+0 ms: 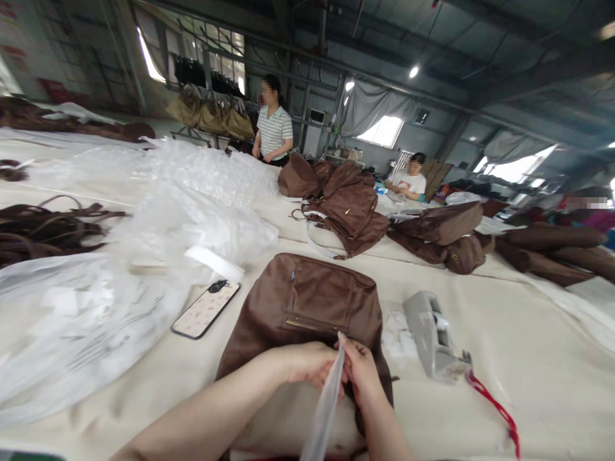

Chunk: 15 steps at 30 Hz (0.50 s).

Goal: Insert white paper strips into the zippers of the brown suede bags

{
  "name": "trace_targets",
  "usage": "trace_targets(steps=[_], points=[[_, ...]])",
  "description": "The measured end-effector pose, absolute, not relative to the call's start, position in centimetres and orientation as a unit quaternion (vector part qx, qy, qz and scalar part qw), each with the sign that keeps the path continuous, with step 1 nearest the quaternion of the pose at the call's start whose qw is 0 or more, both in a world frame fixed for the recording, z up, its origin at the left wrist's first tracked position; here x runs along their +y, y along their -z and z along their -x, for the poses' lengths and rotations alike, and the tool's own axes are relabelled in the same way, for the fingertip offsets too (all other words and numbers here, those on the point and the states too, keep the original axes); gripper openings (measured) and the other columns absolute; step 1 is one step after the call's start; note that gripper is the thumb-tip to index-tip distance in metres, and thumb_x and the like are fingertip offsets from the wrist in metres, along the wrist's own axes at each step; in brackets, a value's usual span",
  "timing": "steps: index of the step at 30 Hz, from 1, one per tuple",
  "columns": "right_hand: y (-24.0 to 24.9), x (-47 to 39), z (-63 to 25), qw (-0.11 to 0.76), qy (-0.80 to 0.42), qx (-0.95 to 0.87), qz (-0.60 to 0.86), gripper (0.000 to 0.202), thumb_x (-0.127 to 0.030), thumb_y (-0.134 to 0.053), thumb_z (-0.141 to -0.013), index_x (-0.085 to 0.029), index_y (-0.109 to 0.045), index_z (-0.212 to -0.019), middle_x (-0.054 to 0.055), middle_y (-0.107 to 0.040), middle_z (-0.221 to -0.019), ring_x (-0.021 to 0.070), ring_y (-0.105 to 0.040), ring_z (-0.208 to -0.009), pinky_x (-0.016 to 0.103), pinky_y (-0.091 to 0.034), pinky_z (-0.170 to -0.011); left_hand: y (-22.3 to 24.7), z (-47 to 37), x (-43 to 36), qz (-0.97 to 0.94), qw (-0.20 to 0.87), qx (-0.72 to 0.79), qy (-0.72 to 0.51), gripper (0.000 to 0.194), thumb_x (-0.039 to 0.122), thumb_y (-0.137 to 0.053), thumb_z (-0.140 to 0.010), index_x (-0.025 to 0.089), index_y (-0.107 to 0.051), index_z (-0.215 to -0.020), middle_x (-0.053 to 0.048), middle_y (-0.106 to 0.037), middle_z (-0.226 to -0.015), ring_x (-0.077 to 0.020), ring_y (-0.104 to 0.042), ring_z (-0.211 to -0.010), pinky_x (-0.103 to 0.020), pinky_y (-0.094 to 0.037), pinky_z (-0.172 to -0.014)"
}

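Observation:
A brown leather bag (317, 291) with a zipped front pocket lies on the table in front of me. Above its lower half, my right hand (364, 370) pinches the upper end of a thin, translucent white strip (327, 410), which runs down toward me. My left hand (312, 363) meets it from the left, its fingers curled in behind the strip. Those fingertips are partly hidden, so what they grip cannot be made out. Both hands are close together, nearly touching.
Right of the bag stands a grey tape dispenser (427, 339) with a red cord (497, 406). A phone (206, 310) and clear plastic bags (81, 333) lie left, near brown straps (48, 230). More brown bags (346, 208) are piled beyond. Two people (275, 128) are across the table.

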State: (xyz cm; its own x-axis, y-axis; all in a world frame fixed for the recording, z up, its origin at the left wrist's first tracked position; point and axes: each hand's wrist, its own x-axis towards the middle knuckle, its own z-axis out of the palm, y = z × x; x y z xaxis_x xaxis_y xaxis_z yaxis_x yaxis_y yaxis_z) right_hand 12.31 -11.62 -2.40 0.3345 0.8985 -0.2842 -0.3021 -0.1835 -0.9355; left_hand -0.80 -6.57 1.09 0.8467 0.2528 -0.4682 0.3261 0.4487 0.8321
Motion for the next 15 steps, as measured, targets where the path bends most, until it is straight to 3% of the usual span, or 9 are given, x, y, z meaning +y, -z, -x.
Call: trace_targets(steps=[3, 7, 9, 12, 15], points=[[2.6, -11.9, -12.7, 0.573, -0.517, -0.247, 0.586, 0.041, -0.054, -0.073, -0.059, -0.016, -0.057, -0.06, -0.009, -0.03, -0.042, 0.0045, -0.022, -0.037, 0.019, -0.014, -0.037, -4.1, 4.5, -4.9, -0.633, 0.706, 0.282, -0.149, 0.042, 0.05, -0.055, -0.079, 0.011, -0.063, -0.09, -0.008, -0.066, -0.086, -0.0157, -0.061, -0.075, -0.031, -0.048, -0.073], [3.4, -12.3, -13.2, 0.568, -0.512, -0.246, 0.595, 0.038, -0.052, -0.07, -0.062, -0.016, -0.057, -0.061, -0.009, -0.03, -0.042, 0.0041, -0.018, -0.037, 0.02, -0.01, -0.037, -6.6, 10.9, -1.6, -0.642, 0.625, 0.346, -0.279, 0.043, 0.048, -0.043, -0.087, 0.01, -0.059, -0.1, -0.01, -0.065, -0.093, -0.0163, -0.062, -0.08, -0.031, -0.049, -0.075], [3.8, -12.3, -13.3, 0.568, -0.504, -0.241, 0.604, 0.039, -0.054, -0.069, -0.063, -0.016, -0.058, -0.062, -0.009, -0.031, -0.043, 0.0045, -0.019, -0.037, 0.02, -0.011, -0.037, -6.2, 13.5, -0.7, -0.667, 0.488, 0.461, -0.323, 0.04, 0.044, -0.038, -0.089, 0.011, -0.059, -0.096, -0.01, -0.065, -0.09, -0.0168, -0.062, -0.079, -0.031, -0.048, -0.076], [4.0, -12.2, -13.0, 0.555, -0.487, -0.273, 0.617, 0.042, -0.059, -0.065, -0.066, -0.017, -0.059, -0.063, -0.009, -0.028, -0.041, 0.0054, -0.019, -0.036, 0.021, -0.012, -0.037, -3.9, 15.6, -0.4, -0.678, 0.227, 0.623, -0.318, 0.032, 0.039, -0.043, -0.087, 0.013, -0.058, -0.098, -0.01, -0.065, -0.092, -0.0204, -0.061, -0.089, -0.032, -0.044, -0.084], [3.4, -12.3, -12.2, 0.508, -0.431, -0.389, 0.636, 0.044, -0.061, -0.058, -0.073, -0.017, -0.061, -0.066, -0.007, -0.034, -0.042, 0.0083, -0.027, -0.038, 0.023, -0.019, -0.039, -1.3, 15.5, -0.7, -0.686, 0.145, 0.677, -0.224, 0.038, 0.046, -0.047, -0.084, 0.012, -0.055, -0.1, -0.012, -0.064, -0.094, -0.0245, -0.061, -0.092, -0.032, -0.043, -0.082]])
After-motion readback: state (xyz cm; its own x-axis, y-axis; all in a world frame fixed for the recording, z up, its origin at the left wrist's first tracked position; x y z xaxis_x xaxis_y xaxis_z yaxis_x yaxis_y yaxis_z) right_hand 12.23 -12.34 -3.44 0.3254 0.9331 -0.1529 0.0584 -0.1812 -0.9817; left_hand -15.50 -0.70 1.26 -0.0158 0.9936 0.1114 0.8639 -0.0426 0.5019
